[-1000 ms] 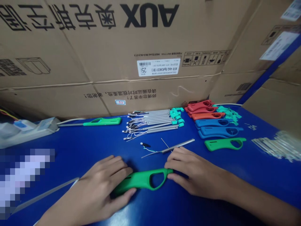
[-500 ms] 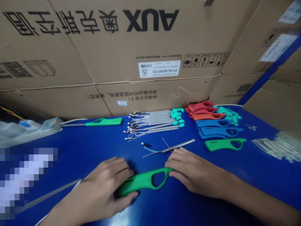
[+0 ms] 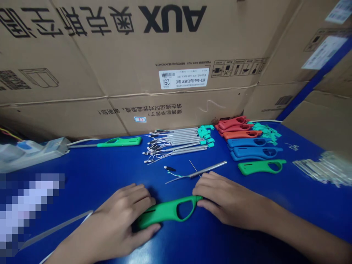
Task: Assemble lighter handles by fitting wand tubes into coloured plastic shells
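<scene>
A green lighter handle (image 3: 167,211) with an oval trigger opening lies low over the blue table, held between both hands. My left hand (image 3: 125,216) wraps its wide end, thumb along the near side. At the narrow tip, my right hand (image 3: 220,200) pinches with its fingertips; whatever else those fingers may hold is hidden. Just beyond the handle lies a metal lighter tube (image 3: 208,169) with a thin rod, a wire and a small black-and-white part (image 3: 169,168). A thin pin (image 3: 194,167) rests across it.
Several metal tubes with wires and teal pieces (image 3: 184,141) lie at the back. Red, orange, blue (image 3: 255,152) and green handles (image 3: 258,167) are stacked right, near clear strips (image 3: 324,168). A finished-looking green lighter (image 3: 121,142) and power strip (image 3: 52,150) sit left, before a large carton (image 3: 132,80).
The camera view has shifted slightly, moving the background a little left. Both hands keep the same grip on the green handle.
</scene>
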The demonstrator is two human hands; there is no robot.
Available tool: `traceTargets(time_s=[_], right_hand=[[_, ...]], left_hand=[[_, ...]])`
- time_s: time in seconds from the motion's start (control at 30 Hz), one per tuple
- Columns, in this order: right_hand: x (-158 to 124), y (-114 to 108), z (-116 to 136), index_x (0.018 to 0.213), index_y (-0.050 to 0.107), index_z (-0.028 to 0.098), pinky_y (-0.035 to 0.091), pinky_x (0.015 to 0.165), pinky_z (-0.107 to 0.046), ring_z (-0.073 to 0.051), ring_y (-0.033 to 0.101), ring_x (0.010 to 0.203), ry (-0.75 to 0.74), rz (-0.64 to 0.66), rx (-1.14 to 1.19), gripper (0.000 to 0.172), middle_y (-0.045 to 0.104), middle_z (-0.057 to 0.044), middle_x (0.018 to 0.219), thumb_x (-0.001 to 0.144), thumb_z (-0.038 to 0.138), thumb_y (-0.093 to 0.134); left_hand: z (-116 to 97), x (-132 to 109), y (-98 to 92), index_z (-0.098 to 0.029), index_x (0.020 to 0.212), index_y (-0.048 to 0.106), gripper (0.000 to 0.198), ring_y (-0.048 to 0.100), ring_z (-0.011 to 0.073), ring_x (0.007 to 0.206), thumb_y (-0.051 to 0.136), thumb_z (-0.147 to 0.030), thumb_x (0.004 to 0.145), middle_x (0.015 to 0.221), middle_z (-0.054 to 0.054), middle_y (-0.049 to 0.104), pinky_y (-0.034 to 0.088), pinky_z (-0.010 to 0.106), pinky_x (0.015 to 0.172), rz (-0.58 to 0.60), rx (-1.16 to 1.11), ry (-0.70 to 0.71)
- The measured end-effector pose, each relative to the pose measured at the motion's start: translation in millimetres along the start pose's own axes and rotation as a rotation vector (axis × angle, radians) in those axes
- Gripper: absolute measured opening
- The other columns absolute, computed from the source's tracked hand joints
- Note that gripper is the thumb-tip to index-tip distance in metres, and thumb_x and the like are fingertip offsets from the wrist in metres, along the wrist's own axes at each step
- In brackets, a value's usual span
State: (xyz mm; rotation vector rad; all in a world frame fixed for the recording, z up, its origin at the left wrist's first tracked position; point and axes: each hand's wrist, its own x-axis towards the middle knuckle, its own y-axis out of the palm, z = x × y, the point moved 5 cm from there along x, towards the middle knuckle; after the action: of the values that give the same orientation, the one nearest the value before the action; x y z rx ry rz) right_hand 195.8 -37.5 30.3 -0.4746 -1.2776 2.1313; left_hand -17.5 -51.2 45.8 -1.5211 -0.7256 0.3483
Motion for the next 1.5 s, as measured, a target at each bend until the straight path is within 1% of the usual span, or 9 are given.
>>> traceTargets(time_s=[0.2,0.4,0.53,0.73,0.93,1.03,1.17,1.27,1.5], right_hand=[[2,1,-1,0.101,0.064,0.018,0.037,0.097,-0.035,-0.018,0.052,0.095,0.004,0.022,-0.003,0.016,0.061,-0.003,0.096,0.096,0.022,0.050],[3,5,-4,0.095,0.066,0.019,0.037,0.096,-0.035,-0.016,0.054,0.092,0.011,0.002,0.018,0.014,0.061,-0.002,0.095,0.095,0.020,0.053],[3,4,-2,0.094,0.067,0.018,0.038,0.093,-0.036,-0.017,0.054,0.091,-0.008,-0.021,-0.014,0.016,0.062,-0.003,0.093,0.095,0.020,0.052],[2,-11,-1,0.106,0.064,0.016,0.033,0.100,-0.044,-0.020,0.053,0.092,-0.031,-0.119,-0.083,0.023,0.063,-0.007,0.097,0.098,0.022,0.044],[0,-29,-3,0.112,0.064,0.021,0.042,0.089,-0.037,-0.019,0.055,0.089,0.041,-0.196,0.007,0.027,0.063,-0.005,0.093,0.100,0.023,0.040],[-2,-32,-3,0.112,0.064,0.023,0.043,0.085,-0.033,-0.018,0.057,0.089,0.040,-0.209,0.011,0.027,0.065,-0.004,0.092,0.100,0.025,0.040],[-5,-28,-3,0.115,0.063,0.020,0.044,0.084,-0.031,-0.020,0.058,0.093,0.003,-0.204,0.000,0.027,0.067,-0.006,0.099,0.094,0.033,0.056],[-4,-23,-4,0.106,0.066,0.017,0.042,0.085,-0.032,-0.019,0.057,0.085,-0.049,-0.201,-0.008,0.021,0.068,-0.006,0.091,0.096,0.029,0.052],[-1,-27,2,0.101,0.067,0.016,0.042,0.090,-0.035,-0.018,0.055,0.081,-0.043,-0.233,0.041,0.017,0.066,-0.005,0.084,0.093,0.024,0.055]], left_hand=[[2,-1,2.4,-0.020,0.094,0.069,0.023,0.067,0.0231,0.077,0.063,-0.038,0.080,0.085,0.006,0.069,0.055,0.036,0.073,0.065,-0.025,-0.050],[7,-1,10.1,-0.021,0.088,0.066,0.023,0.064,0.0211,0.079,0.064,-0.044,0.084,0.086,0.004,0.063,0.052,0.031,0.069,0.256,-0.175,-0.183],[13,-1,13.7,-0.021,0.087,0.066,0.024,0.065,0.0191,0.079,0.068,-0.044,0.081,0.088,0.003,0.063,0.052,0.029,0.069,0.270,-0.234,-0.261],[14,-2,5.3,-0.022,0.118,0.062,0.030,0.068,0.0182,0.086,0.051,-0.034,0.093,0.099,0.005,0.068,0.055,0.027,0.077,0.052,-0.099,-0.120],[10,-9,-5.2,-0.017,0.115,0.060,0.028,0.070,0.0219,0.092,0.053,-0.035,0.094,0.099,0.007,0.073,0.056,0.033,0.084,-0.248,0.063,-0.017],[10,-10,-3.5,-0.017,0.112,0.060,0.024,0.071,0.0199,0.087,0.052,-0.032,0.096,0.096,0.007,0.074,0.057,0.033,0.084,-0.252,0.031,0.004],[10,-8,-1.0,-0.017,0.110,0.061,0.020,0.071,0.0198,0.084,0.052,-0.028,0.096,0.094,0.007,0.074,0.056,0.035,0.084,-0.151,-0.048,-0.009],[8,-6,-2.3,-0.018,0.109,0.062,0.019,0.069,0.0188,0.080,0.051,-0.025,0.096,0.089,0.006,0.072,0.056,0.035,0.083,-0.123,-0.086,-0.016],[4,-7,-8.8,-0.019,0.108,0.059,0.016,0.068,0.0164,0.072,0.049,-0.022,0.096,0.085,0.005,0.072,0.056,0.030,0.077,-0.231,-0.067,0.036]])
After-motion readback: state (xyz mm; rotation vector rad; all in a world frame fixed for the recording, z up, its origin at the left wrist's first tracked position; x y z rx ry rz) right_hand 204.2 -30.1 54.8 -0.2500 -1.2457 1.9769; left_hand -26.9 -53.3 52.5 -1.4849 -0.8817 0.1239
